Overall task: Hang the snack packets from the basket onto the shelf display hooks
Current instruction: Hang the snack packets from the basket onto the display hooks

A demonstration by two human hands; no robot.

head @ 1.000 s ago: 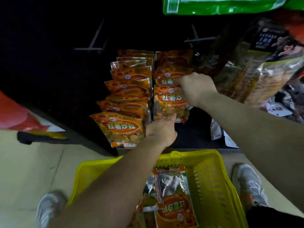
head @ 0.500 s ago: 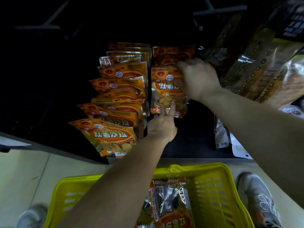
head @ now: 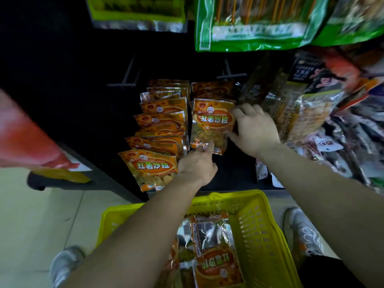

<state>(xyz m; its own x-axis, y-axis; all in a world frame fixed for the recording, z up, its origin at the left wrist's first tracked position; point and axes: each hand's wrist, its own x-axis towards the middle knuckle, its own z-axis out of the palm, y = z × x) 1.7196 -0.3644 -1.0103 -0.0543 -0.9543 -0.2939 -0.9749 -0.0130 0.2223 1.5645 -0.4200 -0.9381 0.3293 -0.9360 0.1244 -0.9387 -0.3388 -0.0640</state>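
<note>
Presently the left hand [head: 197,166] is being pressed, fingers straight, to the bottom edge of the hanging snack packet [head: 212,123]; the right hand [head: 256,129] is being spread open along its side. It is being judged light, crinkly, slippery, best pinched at the top seal. Neighbouring packets [head: 160,121] are crowding both sides.

Green bags [head: 249,28] overhead, dark packets [head: 301,84] at right, pale floor [head: 31,215], grey shoes [head: 301,231], blurred red shape [head: 25,138] left
</note>
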